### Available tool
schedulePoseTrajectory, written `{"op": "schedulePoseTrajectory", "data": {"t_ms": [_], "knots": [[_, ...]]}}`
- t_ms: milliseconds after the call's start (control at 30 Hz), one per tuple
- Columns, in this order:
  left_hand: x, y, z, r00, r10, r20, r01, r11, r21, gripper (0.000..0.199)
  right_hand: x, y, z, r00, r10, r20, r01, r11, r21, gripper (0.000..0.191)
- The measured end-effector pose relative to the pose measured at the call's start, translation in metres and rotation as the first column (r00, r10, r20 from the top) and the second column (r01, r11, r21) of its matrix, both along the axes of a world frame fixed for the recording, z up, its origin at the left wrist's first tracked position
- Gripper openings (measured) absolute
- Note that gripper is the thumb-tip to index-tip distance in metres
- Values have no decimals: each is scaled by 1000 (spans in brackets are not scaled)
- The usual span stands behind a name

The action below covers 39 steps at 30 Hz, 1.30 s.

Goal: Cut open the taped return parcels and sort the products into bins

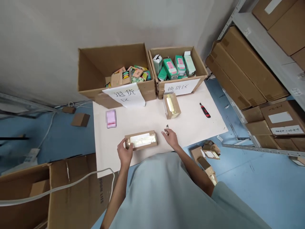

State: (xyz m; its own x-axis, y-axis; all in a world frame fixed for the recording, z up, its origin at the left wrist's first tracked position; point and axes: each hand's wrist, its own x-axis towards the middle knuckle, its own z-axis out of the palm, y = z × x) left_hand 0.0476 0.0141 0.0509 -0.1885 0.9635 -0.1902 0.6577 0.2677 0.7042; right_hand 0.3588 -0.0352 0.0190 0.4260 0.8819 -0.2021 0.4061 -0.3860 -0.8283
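A long cardboard box with a white label and shiny tape lies near the table's front edge. My left hand grips its left end, thumb on top and fingers at the far side. To the right of the box, my right hand is closed round a small object with a metallic tip, too small to name for certain. That hand is apart from the box. Beyond it sits a smaller taped cardboard box.
Two open cartons, one with colourful packets, one with green boxes, stand at the table's back. A red-black cutter lies right, a pixelated pink item left. Shelving stands right; opened boxes lie on the floor.
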Motion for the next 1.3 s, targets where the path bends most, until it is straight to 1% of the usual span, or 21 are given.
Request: {"op": "schedulePoseTrajectory", "data": {"t_ms": [100,200,267,333,367,433,500,600,700,767,867,1000,1100,1133,1200,1300], "knots": [[63,27,12,997,-72,30,68,991,118,52,54,31,1,985,-173,5,172,983,66,43],[140,60,14,976,-166,143,147,980,137,47,106,65,-1,972,-235,-10,235,971,45,51],[190,81,11,945,-219,243,205,975,83,49,133,84,-5,970,-242,-7,242,970,-1,51],[233,96,6,911,-237,338,264,964,-38,57,152,98,-10,972,-234,-3,234,972,-35,50],[251,100,3,902,-238,361,287,954,-86,62,158,102,-13,975,-223,-7,222,974,-42,48],[278,104,-2,885,-254,389,334,931,-151,69,165,105,-18,984,-178,-33,177,984,-32,41],[293,100,-8,886,-255,387,342,923,-175,72,166,103,-23,991,-116,-67,116,993,-10,37],[300,86,-16,915,-199,350,276,943,-185,76,159,96,-30,995,-60,-82,60,998,-4,42],[293,73,-21,939,-131,318,199,961,-191,78,147,91,-35,994,-25,-103,23,1000,-17,51],[287,69,-21,949,-80,304,141,972,-186,76,137,91,-38,992,0,-128,-4,1000,-29,54],[276,71,-17,956,-14,293,65,984,-165,72,123,96,-38,989,38,-141,-44,998,-37,56],[262,73,-10,940,7,340,56,983,-174,67,113,105,-36,984,75,-163,-82,996,-38,58],[248,65,-9,924,12,383,53,986,-159,61,112,102,-37,977,112,-180,-120,992,-39,59],[241,61,-10,921,20,388,40,989,-145,59,112,98,-38,978,122,-171,-134,989,-61,61],[224,51,-10,922,43,385,-3,994,-105,55,110,83,-42,982,126,-141,-148,976,-159,71],[186,40,-11,936,64,347,-63,998,-14,48,102,54,-49,986,146,-75,-163,924,-347,89]]}}
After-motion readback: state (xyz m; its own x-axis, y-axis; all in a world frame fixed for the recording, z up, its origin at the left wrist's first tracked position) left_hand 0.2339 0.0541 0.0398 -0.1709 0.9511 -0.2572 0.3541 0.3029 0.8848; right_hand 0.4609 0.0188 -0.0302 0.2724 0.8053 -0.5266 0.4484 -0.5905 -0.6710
